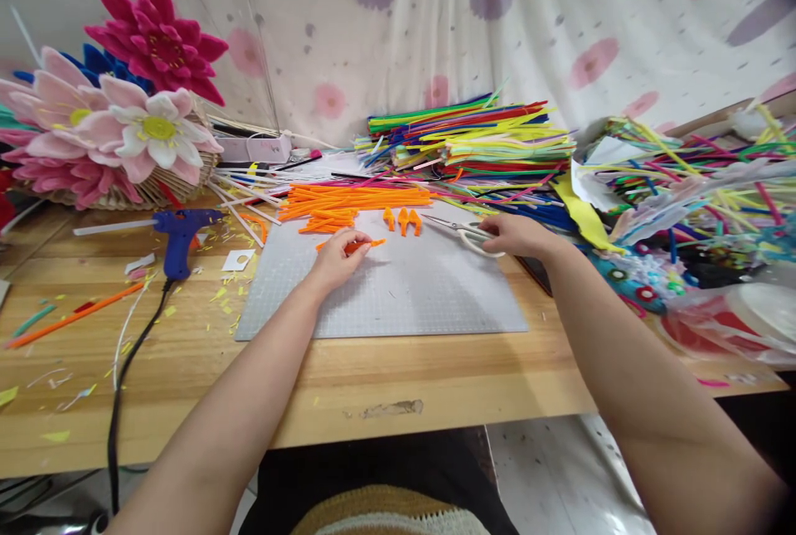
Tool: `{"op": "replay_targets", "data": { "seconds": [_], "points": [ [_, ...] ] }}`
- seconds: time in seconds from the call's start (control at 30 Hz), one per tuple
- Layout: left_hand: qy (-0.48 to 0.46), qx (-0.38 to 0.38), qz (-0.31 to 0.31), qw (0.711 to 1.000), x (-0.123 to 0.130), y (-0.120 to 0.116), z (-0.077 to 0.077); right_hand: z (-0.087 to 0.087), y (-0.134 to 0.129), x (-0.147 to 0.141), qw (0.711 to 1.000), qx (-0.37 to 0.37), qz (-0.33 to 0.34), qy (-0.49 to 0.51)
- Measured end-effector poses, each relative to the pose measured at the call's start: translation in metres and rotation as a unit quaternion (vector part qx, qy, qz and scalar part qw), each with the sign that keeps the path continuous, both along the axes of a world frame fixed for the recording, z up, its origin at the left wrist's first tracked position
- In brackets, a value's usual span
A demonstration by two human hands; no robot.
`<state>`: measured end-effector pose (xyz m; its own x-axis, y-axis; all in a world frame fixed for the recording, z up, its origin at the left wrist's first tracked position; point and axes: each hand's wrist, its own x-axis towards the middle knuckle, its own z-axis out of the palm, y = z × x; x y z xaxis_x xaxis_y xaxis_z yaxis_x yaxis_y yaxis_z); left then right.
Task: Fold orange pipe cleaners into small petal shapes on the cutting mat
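My left hand (341, 259) is closed on a short orange pipe cleaner (376, 243), whose ends stick out on both sides of the fingers. At the right of the grey cutting mat (385, 303), my right hand (515, 235) grips the pale handles of a pair of scissors (468, 230), blades pointing left. Between the hands lie several small bent orange pieces (403, 221). Behind my left hand are a pile of short orange pipe cleaners (328, 221) and a bundle of longer orange pipe cleaners (357, 196).
A blue glue gun (177, 240) with a black cord lies at left, among yellow scraps. Fuzzy flowers (155, 41) stand behind it. Heaped coloured pipe cleaners (491, 137) fill the back. A plastic-wrapped tub (740, 319) sits at right, near the table's front edge.
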<state>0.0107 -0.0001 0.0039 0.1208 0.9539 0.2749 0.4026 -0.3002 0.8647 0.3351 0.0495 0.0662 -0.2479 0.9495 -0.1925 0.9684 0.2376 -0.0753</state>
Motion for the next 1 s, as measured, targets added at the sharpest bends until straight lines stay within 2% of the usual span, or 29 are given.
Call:
{"op": "replay_targets", "data": {
  "seconds": [0.1, 0.27, 0.43, 0.53, 0.63, 0.77, 0.87, 1.0],
  "points": [
    [0.031, 0.033, -0.013, 0.999, -0.001, 0.000, 0.001, -0.002, -0.018, -0.003, 0.997, 0.058, 0.007, 0.046],
    [0.084, 0.049, -0.031, 0.995, -0.002, -0.002, 0.003, 0.000, -0.031, -0.023, 0.978, 0.164, 0.120, 0.045],
    [0.096, 0.052, -0.035, 0.993, -0.003, -0.003, 0.002, 0.003, -0.027, -0.044, 0.967, 0.172, 0.188, 0.015],
    [0.046, 0.052, -0.014, 0.997, -0.002, 0.000, -0.002, -0.004, -0.024, -0.050, 0.960, 0.189, 0.204, 0.021],
    [-0.074, 0.029, 0.026, 0.997, 0.001, 0.004, -0.007, -0.015, -0.025, -0.053, 0.952, 0.231, 0.194, 0.052],
    [-0.239, -0.058, 0.022, 0.969, 0.009, 0.002, -0.006, -0.026, -0.033, -0.061, 0.954, 0.228, 0.169, 0.093],
    [-0.276, -0.067, 0.011, 0.959, 0.013, -0.003, -0.002, -0.029, -0.037, -0.071, 0.959, 0.208, 0.158, 0.109],
    [-0.272, -0.063, 0.013, 0.960, 0.015, -0.006, -0.002, -0.031, -0.035, -0.080, 0.954, 0.210, 0.178, 0.121]
  ]
}}
